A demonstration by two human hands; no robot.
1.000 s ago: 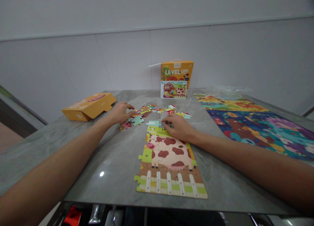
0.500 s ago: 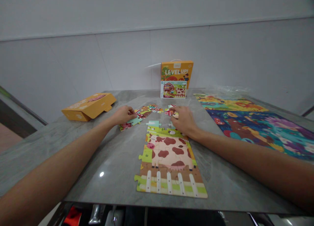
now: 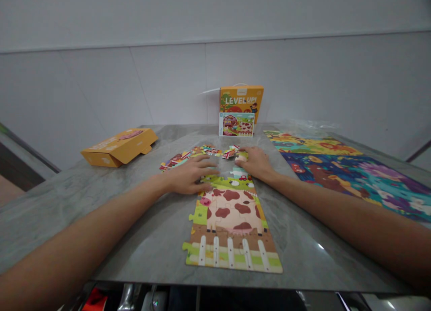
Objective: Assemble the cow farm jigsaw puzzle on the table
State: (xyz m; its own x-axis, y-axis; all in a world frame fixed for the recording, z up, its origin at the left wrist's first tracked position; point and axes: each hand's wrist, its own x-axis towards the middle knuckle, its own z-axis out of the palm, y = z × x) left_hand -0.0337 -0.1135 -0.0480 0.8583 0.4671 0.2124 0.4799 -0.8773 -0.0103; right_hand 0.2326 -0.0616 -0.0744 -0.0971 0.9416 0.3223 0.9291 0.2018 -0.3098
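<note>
A partly joined jigsaw puzzle lies flat in front of me, showing a spotted cow above a white fence. Over its upper left edge is my left hand, fingers spread and stretched to the right; whatever lies under them is hidden. Just beyond the puzzle's top right, my right hand pinches a greenish puzzle piece between thumb and fingers. Loose red-and-white puzzle pieces lie beside its fingertips. More loose puzzle pieces spread behind my left hand.
A picture card leans on an upright orange box at the back. An open orange box lies at left. Finished colourful puzzles cover the right side, with clear plastic wrap behind them. The grey table's front edge is near me.
My left hand has moved right from the loose pieces to the puzzle's upper left, its fingers spreading. My right hand has shifted slightly, and a greenish piece now shows in its fingers.
</note>
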